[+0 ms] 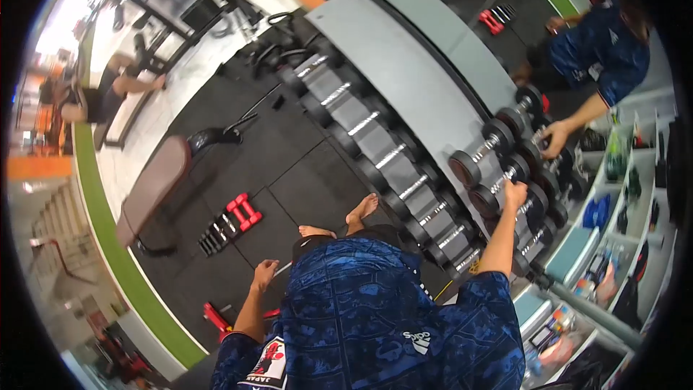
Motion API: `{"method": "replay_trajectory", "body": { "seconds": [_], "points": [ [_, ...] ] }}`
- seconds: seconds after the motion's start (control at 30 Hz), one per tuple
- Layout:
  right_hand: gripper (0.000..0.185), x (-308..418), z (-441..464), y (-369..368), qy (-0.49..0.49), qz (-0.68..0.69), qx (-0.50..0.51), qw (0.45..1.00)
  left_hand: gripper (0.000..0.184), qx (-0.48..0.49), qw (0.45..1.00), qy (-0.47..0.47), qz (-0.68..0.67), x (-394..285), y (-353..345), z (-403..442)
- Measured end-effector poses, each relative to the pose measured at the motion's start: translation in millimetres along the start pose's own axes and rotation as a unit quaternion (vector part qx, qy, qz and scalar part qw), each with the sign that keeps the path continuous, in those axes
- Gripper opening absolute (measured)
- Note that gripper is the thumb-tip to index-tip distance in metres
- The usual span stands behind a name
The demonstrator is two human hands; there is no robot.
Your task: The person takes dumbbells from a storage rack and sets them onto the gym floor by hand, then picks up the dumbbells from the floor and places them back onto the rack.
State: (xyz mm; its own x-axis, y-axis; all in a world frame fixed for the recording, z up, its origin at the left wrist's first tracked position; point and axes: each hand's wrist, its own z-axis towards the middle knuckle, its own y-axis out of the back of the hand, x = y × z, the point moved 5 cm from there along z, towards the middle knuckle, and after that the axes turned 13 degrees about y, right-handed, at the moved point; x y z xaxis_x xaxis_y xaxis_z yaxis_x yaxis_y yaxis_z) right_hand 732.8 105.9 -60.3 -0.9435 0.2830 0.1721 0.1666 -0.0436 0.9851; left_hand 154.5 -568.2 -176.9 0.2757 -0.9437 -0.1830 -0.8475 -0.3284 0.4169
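My right hand (515,193) is closed around the handle of a dumbbell (485,201) with round dark heads and a silver grip. That dumbbell sits among several others at the top of the dumbbell rack (393,173), in front of a mirror (534,36). A reflected arm and hand show beside it in the glass. At the lower left, my left hand (265,274) hangs over the floor with its fingers loosely bent and no object visible in the palm. A thin pale bar (284,269) shows just beyond its fingertips; whether they touch is unclear.
A brown padded bench (155,184) stands to the left. Red dumbbells (244,212) and small dark dumbbells (218,235) lie on the black mat. Shelves (577,245) with bags and bottles are at the right. Another person (101,97) is at the upper left.
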Motion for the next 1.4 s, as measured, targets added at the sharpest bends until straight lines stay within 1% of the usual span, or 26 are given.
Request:
{"method": "replay_trajectory", "body": {
  "seconds": [0.03,0.07,0.13,0.23,0.27,0.3,0.33,0.37,0.4,0.43,0.47,0.5,0.53,0.57,0.6,0.67,0.73,0.77,0.8,0.87,0.93,1.0,1.07,1.27,1.3,1.4],
  "points": [
    [0.051,28.0,-22.5,33.8,-0.023,0.019,-0.036,0.999,0.038,0.021,0.998,0.025,-0.048,9.6,-2.4,-17.0],
    [0.038,34.3,-29.5,38.5,0.041,0.053,-0.114,0.991,0.036,0.043,0.993,0.049,-0.094,15.3,-5.6,-32.7],
    [0.032,78.0,-69.8,63.4,0.157,0.079,-0.212,0.961,0.031,0.058,0.985,0.067,-0.147,46.9,-12.8,-35.8],
    [0.022,147.4,-149.5,67.9,0.337,0.093,-0.276,0.895,0.028,0.075,0.97,0.092,-0.211,93.6,-27.1,-32.5],
    [0.021,159.2,-169.8,47.7,0.384,0.102,-0.256,0.881,0.028,0.071,0.968,0.094,-0.221,107.0,-27.8,-30.5],
    [0.02,180.5,-201.8,33.5,0.393,0.141,-0.177,0.891,0.027,0.069,0.965,0.098,-0.231,121.5,-30.3,-27.8],
    [0.02,196.2,-232.4,15.6,0.459,0.118,-0.172,0.864,0.027,0.067,0.962,0.102,-0.244,134.1,-33.6,-27.0],
    [0.021,207.1,-261.6,-9.6,0.443,0.167,-0.062,0.879,0.027,0.067,0.953,0.1,-0.279,144.9,-34.6,-27.4],
    [0.021,211.0,-282.0,-45.3,0.44,0.233,0.055,0.865,0.027,0.064,0.946,0.1,-0.301,154.0,-34.4,-27.3],
    [0.024,215.0,-306.3,-77.5,0.503,0.166,0.098,0.843,0.027,0.06,0.939,0.102,-0.323,163.5,-33.1,-28.3],
    [0.022,226.8,-339.4,-88.8,0.557,0.152,0.174,0.798,0.027,0.056,0.932,0.103,-0.344,174.6,-31.5,-28.6],
    [0.024,229.2,-366.3,-109.4,0.498,0.129,0.286,0.809,0.029,0.052,0.928,0.101,-0.356,187.3,-31.1,-24.3],
    [0.022,238.3,-393.2,-126.7,0.502,0.044,0.37,0.78,0.029,0.041,0.92,0.099,-0.377,197.4,-28.4,-24.4],
    [0.021,241.6,-412.5,-134.8,0.481,0.025,0.441,0.757,0.029,0.03,0.913,0.097,-0.396,206.8,-25.0,-23.6],
    [0.022,247.2,-429.8,-145.8,0.488,0.025,0.486,0.725,0.029,0.018,0.905,0.095,-0.415,215.5,-20.7,-22.4],
    [0.022,277.6,-466.8,-142.4,0.498,-0.001,0.51,0.701,0.029,-0.006,0.885,0.103,-0.454,235.8,-14.4,-17.1],
    [0.019,306.5,-492.3,-147.8,0.534,0.05,0.502,0.679,0.03,-0.024,0.87,0.114,-0.48,251.8,-8.5,-10.3],
    [0.018,319.1,-500.0,-152.3,0.513,0.05,0.518,0.683,0.031,-0.029,0.865,0.121,-0.487,257.5,-6.9,-7.2],
    [0.018,337.5,-513.2,-144.6,0.532,0.055,0.509,0.675,0.032,-0.033,0.86,0.129,-0.493,262.4,-5.2,-5.0],
    [0.017,356.8,-519.7,-169.9,0.559,0.076,0.52,0.641,0.032,-0.026,0.841,0.148,-0.52,265.4,-2.7,-2.4],
    [0.016,386.4,-536.4,-163.5,0.595,0.05,0.5,0.627,0.031,-0.04,0.83,0.129,-0.54,263.2,2.1,-6.3],
    [0.01,409.2,-549.1,-163.3,0.601,0.078,0.515,0.607,0.03,-0.043,0.827,0.126,-0.547,265.5,6.4,-10.1],
    [0.015,429.6,-556.1,-172.7,0.577,0.051,0.539,0.611,0.029,-0.045,0.818,0.132,-0.558,265.0,11.2,-10.6],
    [0.013,483.3,-591.0,-223.8,0.539,-0.018,0.564,0.626,0.028,-0.056,0.767,0.218,-0.6,309.2,5.3,-17.2],
    [0.014,492.0,-595.8,-241.5,0.539,-0.038,0.565,0.624,0.027,-0.058,0.76,0.231,-0.605,314.4,7.4,-21.0],
    [0.014,534.3,-638.6,-252.5,0.56,-0.034,0.563,0.607,0.026,-0.039,0.755,0.266,-0.598,322.2,26.1,-26.1]
  ]
}}
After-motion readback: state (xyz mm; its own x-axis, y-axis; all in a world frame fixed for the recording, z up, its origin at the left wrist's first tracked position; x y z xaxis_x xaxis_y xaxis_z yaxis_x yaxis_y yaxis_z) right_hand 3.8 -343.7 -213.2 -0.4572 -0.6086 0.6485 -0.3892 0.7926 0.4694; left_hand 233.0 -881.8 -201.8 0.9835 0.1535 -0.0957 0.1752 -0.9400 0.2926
